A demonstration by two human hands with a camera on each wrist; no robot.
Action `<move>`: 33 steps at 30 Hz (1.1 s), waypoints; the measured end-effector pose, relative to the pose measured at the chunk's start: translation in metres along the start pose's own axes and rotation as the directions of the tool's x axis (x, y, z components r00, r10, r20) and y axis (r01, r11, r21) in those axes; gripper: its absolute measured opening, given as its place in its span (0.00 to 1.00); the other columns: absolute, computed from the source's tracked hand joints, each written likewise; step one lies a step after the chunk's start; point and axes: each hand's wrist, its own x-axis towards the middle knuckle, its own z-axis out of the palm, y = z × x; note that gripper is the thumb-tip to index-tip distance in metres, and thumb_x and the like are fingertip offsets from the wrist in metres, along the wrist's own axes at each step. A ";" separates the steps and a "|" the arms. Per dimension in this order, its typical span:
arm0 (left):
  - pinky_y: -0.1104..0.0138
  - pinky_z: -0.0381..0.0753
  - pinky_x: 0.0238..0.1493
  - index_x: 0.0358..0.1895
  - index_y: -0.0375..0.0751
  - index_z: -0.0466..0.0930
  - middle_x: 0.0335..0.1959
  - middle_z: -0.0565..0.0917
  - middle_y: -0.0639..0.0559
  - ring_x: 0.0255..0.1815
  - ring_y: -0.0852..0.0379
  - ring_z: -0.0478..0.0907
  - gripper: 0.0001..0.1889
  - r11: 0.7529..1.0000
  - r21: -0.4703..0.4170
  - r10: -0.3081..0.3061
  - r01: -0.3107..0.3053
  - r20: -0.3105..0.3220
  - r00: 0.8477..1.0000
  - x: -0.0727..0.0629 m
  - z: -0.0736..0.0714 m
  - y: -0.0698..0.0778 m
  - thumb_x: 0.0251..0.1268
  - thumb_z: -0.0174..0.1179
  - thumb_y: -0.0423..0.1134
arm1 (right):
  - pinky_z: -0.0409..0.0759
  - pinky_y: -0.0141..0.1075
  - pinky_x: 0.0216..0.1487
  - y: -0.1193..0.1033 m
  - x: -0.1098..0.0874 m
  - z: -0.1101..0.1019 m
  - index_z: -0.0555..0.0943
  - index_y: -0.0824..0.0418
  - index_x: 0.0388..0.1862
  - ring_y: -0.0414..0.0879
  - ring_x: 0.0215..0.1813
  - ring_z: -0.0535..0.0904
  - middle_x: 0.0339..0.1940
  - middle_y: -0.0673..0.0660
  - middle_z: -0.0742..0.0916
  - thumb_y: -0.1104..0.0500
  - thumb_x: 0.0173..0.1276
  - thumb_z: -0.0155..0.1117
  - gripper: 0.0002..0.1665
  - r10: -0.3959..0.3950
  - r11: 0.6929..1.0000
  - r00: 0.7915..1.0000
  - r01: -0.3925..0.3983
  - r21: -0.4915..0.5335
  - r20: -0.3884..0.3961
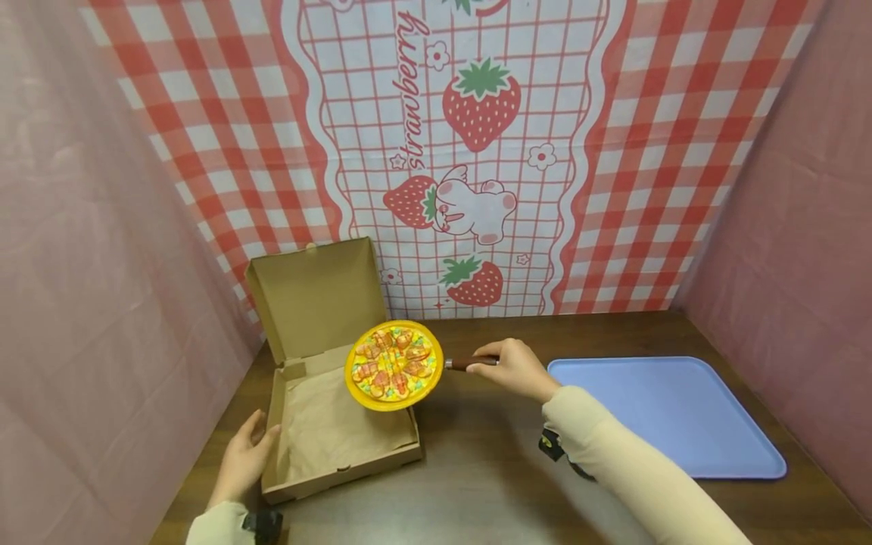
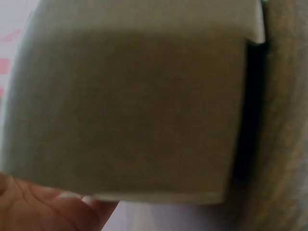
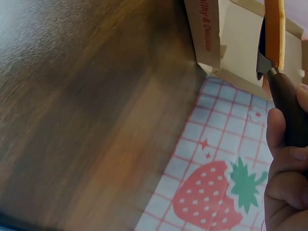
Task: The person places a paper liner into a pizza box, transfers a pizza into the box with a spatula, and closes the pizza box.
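Observation:
My right hand [image 1: 518, 369] grips the dark handle [image 3: 287, 103] of a pizza server. On the server lies a round toy pizza [image 1: 393, 363] with a yellow rim and colourful toppings, tilted above the back right part of a cardboard pizza box [image 1: 341, 477]. The right wrist view catches the pizza edge-on, with the metal blade [image 3: 263, 65] beneath it. My left hand [image 1: 241, 462] is at the box's left wall, thumb by the rim. In the left wrist view, cardboard [image 2: 130, 115] fills most of the picture and hides much of that hand.
The box's lid [image 1: 316, 299] stands raised at the back, and brown paper [image 1: 334, 424] lines its base. A blue tray [image 1: 668, 416] lies on the right of the wooden table [image 1: 477, 454]. Behind hangs a strawberry-print cloth [image 1: 463, 227]; pink curtains [image 1: 797, 227] flank both sides.

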 end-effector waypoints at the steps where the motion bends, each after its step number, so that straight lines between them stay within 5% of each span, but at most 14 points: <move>1: 0.47 0.61 0.71 0.73 0.19 0.44 0.73 0.53 0.21 0.73 0.28 0.56 0.35 1.000 -0.007 0.002 -0.002 0.000 1.000 0.000 0.001 -0.002 0.77 0.49 0.40 | 0.71 0.29 0.25 -0.001 0.002 0.003 0.88 0.63 0.44 0.36 0.19 0.67 0.37 0.57 0.91 0.50 0.62 0.72 0.19 0.001 1.000 1.000 -0.001 -0.001 0.008; 12: 0.50 0.60 0.73 0.74 0.23 0.50 0.72 0.58 0.25 0.74 0.33 0.57 0.30 0.997 -0.055 -0.050 0.049 -0.014 0.999 -0.001 0.011 -0.014 0.78 0.45 0.39 | 0.71 0.28 0.22 -0.010 0.015 0.032 0.88 0.59 0.36 0.35 0.19 0.70 0.27 0.50 0.89 0.52 0.61 0.72 0.11 -0.015 1.000 0.998 0.016 -0.013 0.057; 15: 0.72 0.69 0.65 0.74 0.25 0.52 0.72 0.60 0.27 0.74 0.35 0.58 0.29 0.997 -0.049 -0.064 0.062 -0.023 0.998 -0.003 0.011 -0.016 0.78 0.44 0.38 | 0.70 0.28 0.22 -0.014 0.016 0.040 0.88 0.58 0.35 0.35 0.19 0.70 0.26 0.49 0.88 0.52 0.61 0.72 0.11 -0.007 1.000 0.997 0.008 -0.008 0.076; 19: 0.92 0.57 0.45 0.74 0.27 0.54 0.72 0.62 0.29 0.73 0.37 0.60 0.28 0.997 -0.044 -0.072 0.070 -0.034 0.997 -0.005 0.011 -0.018 0.78 0.44 0.38 | 0.71 0.28 0.22 -0.019 0.018 0.050 0.89 0.58 0.36 0.35 0.20 0.71 0.26 0.48 0.88 0.52 0.62 0.72 0.11 -0.013 1.000 0.995 0.014 -0.007 0.096; 33: 0.82 0.68 0.48 0.73 0.25 0.56 0.70 0.64 0.28 0.68 0.36 0.67 0.26 0.999 0.005 -0.054 0.054 -0.038 0.998 -0.005 0.013 -0.019 0.78 0.41 0.36 | 0.72 0.28 0.26 -0.032 0.019 0.082 0.88 0.56 0.33 0.36 0.23 0.73 0.26 0.47 0.88 0.51 0.62 0.72 0.09 -0.044 0.998 0.992 0.048 -0.030 0.120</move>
